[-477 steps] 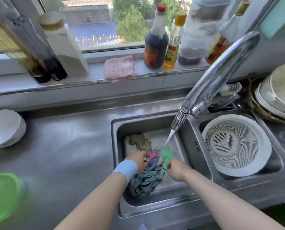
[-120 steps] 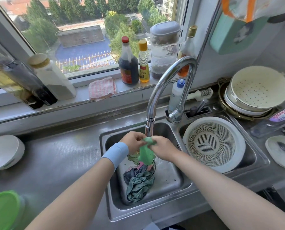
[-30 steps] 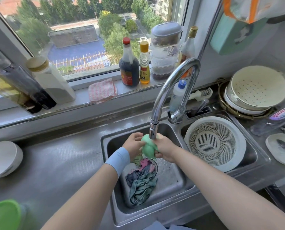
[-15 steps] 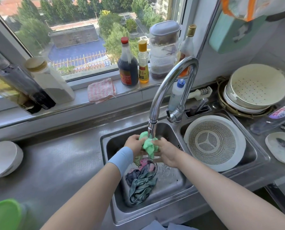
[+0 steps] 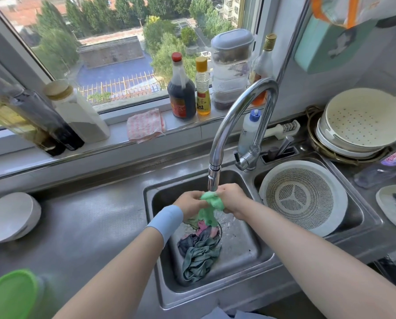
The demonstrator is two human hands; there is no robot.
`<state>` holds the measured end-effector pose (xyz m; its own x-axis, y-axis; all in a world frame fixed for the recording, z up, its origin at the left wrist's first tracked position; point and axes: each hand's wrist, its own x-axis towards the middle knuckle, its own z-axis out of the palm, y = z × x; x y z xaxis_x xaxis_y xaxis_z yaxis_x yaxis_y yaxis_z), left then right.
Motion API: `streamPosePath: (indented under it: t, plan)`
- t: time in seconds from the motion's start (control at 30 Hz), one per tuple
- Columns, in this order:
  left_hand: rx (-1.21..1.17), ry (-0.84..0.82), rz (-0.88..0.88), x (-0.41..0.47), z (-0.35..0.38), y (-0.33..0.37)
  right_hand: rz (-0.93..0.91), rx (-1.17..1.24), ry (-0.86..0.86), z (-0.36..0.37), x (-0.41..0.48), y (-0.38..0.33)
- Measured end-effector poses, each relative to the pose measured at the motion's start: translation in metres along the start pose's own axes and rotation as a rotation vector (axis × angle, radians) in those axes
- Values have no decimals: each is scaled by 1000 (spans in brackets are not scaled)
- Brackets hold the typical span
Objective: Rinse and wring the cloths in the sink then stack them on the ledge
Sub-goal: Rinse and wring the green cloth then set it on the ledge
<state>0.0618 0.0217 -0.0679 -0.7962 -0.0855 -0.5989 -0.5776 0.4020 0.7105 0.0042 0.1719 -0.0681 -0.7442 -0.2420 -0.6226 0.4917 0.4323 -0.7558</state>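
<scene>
Right under the faucet spout [image 5: 213, 180], my left hand [image 5: 189, 203] and my right hand [image 5: 232, 199] both grip a bright green cloth [image 5: 209, 209], and its lower part hangs down between them. Below it, at the bottom of the left sink basin [image 5: 240, 247], lies a heap of wet cloths [image 5: 199, 252], grey-green, dark and pink. A folded pink-and-white cloth [image 5: 146, 125] rests on the window ledge [image 5: 187, 125].
Bottles [image 5: 182, 88] and stacked containers [image 5: 231, 67] line the ledge. A white colander [image 5: 302, 196] fills the right basin. Strainer bowls [image 5: 360, 123] sit far right, a white bowl [image 5: 10, 217] and a green lid [image 5: 8, 295] on the left counter.
The green cloth, bunched into a ball under the spout a second ago, now hangs longer between my hands. Both hands stay under the faucet.
</scene>
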Motion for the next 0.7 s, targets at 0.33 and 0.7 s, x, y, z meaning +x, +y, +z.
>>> streamPosePath:
  t: [0.33,0.7]
  plan:
    - [71,74,-23,2,-6,-6,-5,98,-240,-13,1,23]
    - [-287,78,1,-16,-3,-13,-115,114,-217,16,0,13]
